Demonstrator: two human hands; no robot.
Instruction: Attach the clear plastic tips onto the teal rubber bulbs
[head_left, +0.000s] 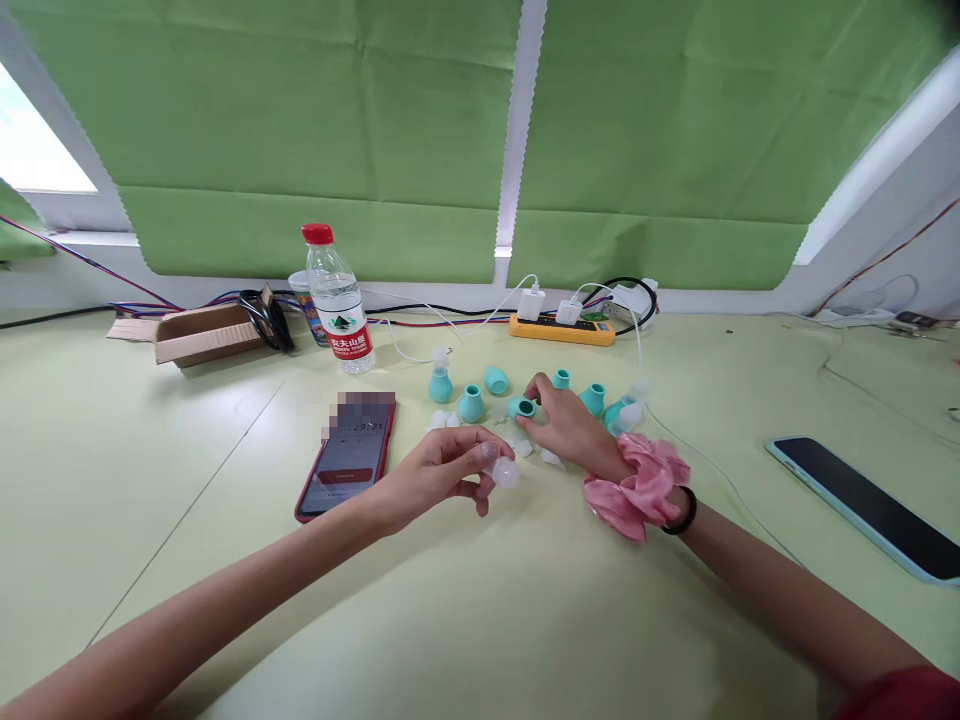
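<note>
Between the fingertips of my left hand is a small translucent plastic tip, its round end facing right. My right hand, with a pink scrunchie at the wrist, pinches a teal rubber bulb whose open mouth faces me. Several more teal bulbs stand or lie around it, among them an open one to the left and one lying on its side. Another bulb has a clear tip fitted on top. Small translucent pieces lie on the table between my hands.
A phone with a lit screen lies left, a dark-screened phone right. Behind are a water bottle, a cup, an open cardboard box and a yellow power strip with chargers. A white cable crosses the table.
</note>
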